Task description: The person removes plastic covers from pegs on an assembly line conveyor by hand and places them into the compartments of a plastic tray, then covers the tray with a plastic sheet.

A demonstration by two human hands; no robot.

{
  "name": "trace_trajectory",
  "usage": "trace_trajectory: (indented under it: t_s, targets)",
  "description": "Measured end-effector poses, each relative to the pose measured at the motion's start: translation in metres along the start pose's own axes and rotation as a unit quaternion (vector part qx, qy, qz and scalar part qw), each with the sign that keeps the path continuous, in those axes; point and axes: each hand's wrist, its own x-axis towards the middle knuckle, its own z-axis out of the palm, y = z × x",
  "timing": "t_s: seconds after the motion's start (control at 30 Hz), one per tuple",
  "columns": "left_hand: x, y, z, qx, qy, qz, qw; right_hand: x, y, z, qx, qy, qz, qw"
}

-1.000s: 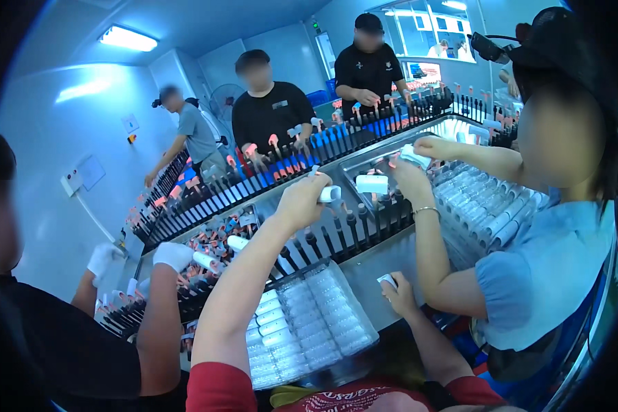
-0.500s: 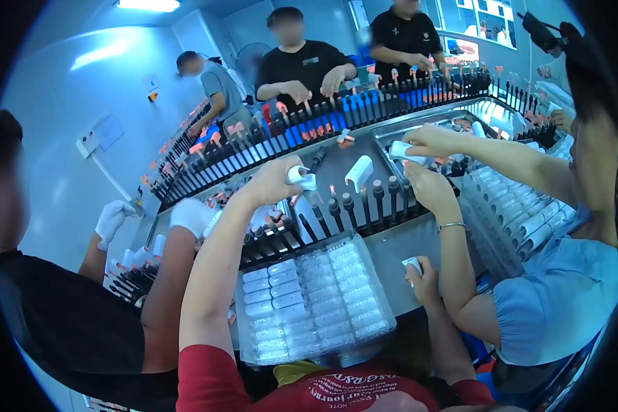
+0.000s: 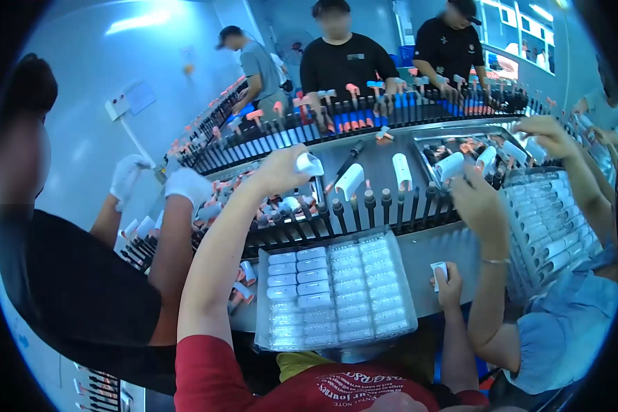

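Gripped: white shell (image 3: 310,165), left hand (image 3: 281,170); white piece (image 3: 439,274), right hand (image 3: 450,284). Apparent step: handling; next calls for avoiding black posts (image 3: 370,204).

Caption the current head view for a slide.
Left hand holds a white shell beyond the clear tray; right hand, beside the tray, a white piece.

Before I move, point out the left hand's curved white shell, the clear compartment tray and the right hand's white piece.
Curved white shell (image 3: 311,165): head view, on its exposed end.
Clear compartment tray (image 3: 261,312): head view, on its left rim.
White piece (image 3: 439,272): head view, on its visible face.
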Motion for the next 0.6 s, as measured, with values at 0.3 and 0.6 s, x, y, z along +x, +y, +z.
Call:
trace_trajectory:
  t_s: [0.3,0.6]
  targets:
    - [-0.053,-0.06,-0.002,0.069,0.054,-0.203,0.975,0.0,0.014,0.001,0.047,-0.001,0.045,0.998]
    - [-0.103,-0.107,0.01,-0.055,0.064,-0.284,0.955,0.002,0.0,-0.002,0.025,0.013,0.029,0.999]
